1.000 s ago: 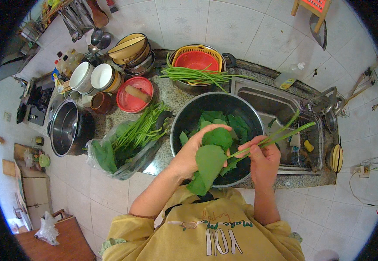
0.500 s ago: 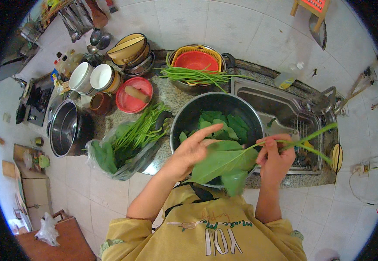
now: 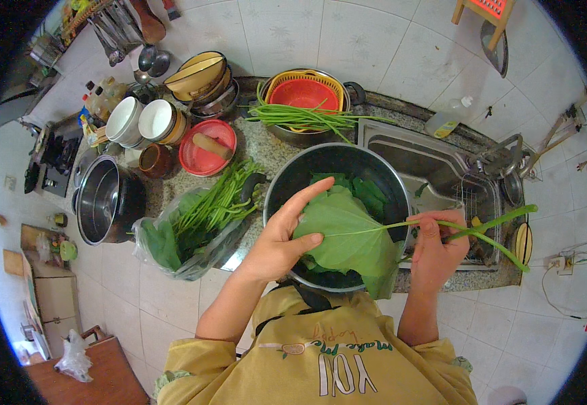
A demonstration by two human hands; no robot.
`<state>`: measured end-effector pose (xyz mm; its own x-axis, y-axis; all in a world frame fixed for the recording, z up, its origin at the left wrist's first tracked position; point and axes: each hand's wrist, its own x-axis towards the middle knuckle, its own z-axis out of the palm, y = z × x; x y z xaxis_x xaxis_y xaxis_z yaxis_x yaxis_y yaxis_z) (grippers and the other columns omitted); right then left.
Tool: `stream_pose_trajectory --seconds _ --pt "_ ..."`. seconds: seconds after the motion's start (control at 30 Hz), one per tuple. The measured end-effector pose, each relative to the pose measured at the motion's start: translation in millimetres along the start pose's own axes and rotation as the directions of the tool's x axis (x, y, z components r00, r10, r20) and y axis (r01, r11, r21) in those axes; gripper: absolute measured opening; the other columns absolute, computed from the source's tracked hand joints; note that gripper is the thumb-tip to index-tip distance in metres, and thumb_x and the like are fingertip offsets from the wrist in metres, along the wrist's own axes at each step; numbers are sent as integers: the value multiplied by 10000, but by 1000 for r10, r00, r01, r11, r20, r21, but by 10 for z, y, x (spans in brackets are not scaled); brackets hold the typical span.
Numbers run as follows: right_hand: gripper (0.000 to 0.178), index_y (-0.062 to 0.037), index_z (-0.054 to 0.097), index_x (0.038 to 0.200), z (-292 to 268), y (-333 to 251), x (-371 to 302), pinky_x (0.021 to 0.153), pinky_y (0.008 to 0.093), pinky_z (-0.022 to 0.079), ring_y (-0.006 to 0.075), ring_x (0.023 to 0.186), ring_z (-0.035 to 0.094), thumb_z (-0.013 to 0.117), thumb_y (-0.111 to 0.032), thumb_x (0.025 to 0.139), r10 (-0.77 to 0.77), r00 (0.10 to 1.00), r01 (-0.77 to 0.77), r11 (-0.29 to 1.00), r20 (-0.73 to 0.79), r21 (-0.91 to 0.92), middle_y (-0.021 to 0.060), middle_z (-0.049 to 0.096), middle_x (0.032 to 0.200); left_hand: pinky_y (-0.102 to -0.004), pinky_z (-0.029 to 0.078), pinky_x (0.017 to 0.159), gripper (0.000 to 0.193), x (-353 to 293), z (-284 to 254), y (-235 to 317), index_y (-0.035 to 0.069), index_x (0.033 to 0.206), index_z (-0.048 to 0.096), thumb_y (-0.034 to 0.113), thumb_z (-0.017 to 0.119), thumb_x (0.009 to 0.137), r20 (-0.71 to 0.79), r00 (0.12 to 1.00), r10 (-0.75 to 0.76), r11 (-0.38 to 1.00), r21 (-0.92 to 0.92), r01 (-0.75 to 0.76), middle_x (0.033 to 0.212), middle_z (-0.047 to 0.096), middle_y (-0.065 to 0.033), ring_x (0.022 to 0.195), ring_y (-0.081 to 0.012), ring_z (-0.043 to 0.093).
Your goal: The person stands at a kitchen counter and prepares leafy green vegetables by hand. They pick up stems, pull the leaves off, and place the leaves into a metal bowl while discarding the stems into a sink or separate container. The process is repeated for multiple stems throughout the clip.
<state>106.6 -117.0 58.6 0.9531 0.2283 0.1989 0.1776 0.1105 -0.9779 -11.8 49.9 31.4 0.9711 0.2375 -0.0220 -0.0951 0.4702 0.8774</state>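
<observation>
A broad green leaf (image 3: pixel 344 233) spreads over the near part of a dark metal pot (image 3: pixel 281 172), and more torn-looking leaves (image 3: pixel 369 196) lie inside it. My left hand (image 3: pixel 276 239) is closed on the leaf's left part, thumb on top and the other fingers mostly hidden behind. With pinched fingers, my right hand (image 3: pixel 435 239) grips the leaf's stem (image 3: pixel 499 219) at the pot's right edge. Beyond that hand, the long stalks stick out to the right over the sink. A second leaf part hangs beneath the first, partly hidden.
A plastic bag (image 3: pixel 205 253) of leafy stalks lies left of the pot. Peeled green stems (image 3: pixel 307 116) rest across stacked baskets (image 3: pixel 307 94) behind it. On the right is a steel sink (image 3: pixel 435 152). Farther left stand an empty pot (image 3: pixel 108 202), bowls (image 3: pixel 155 121) and a red basket (image 3: pixel 205 162).
My left hand has turned and closed its thumb over the leaf, where before its fingers were spread beside it. The leaf now lies flatter and wider over the pot; the stalks have shifted slightly right.
</observation>
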Motion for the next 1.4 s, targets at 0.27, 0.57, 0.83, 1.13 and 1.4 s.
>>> stream_pose_trajectory --seconds 0.27,0.57,0.83,1.13,1.4 --pt "102 -29 520 764 -21 9 13 340 186 313 65 371 417 587 26 712 -83 996 83 996 -32 10 105 618 675 -304 238 1004 736 -45 42 72 28 1354 174 -158 395 677 99 995 26 977 -212 -5 1349 292 -101 1229 -181 308" --pt "242 -23 513 775 -32 -23 -117 405 217 409 129 482 536 662 96 628 -152 988 151 988 6 43 119 604 690 -289 348 932 778 -66 94 56 25 1341 197 -84 609 690 49 996 68 997 -28 -67 1282 376 -103 1147 -171 412" --pt "217 -32 543 740 14 -35 -147 391 208 395 106 458 510 693 76 627 -220 975 219 972 -15 -82 97 591 687 -235 376 868 771 -49 179 30 38 1336 232 -115 560 656 -27 995 97 982 165 -91 1309 337 -58 1098 -122 427" --pt "212 -33 547 736 25 -20 -166 395 205 392 99 454 502 698 70 627 -167 985 165 985 -33 -57 88 590 681 -231 371 861 774 -88 169 56 40 1336 236 -113 546 644 -13 997 72 986 153 -69 1273 370 -58 1053 -112 450" --pt "186 -11 528 765 24 -45 -242 384 180 370 105 424 481 651 74 653 -349 880 346 936 322 69 181 619 737 -258 348 909 616 -38 149 41 34 1253 394 -75 598 682 -173 968 181 916 388 -102 1204 440 -69 1078 -136 439"
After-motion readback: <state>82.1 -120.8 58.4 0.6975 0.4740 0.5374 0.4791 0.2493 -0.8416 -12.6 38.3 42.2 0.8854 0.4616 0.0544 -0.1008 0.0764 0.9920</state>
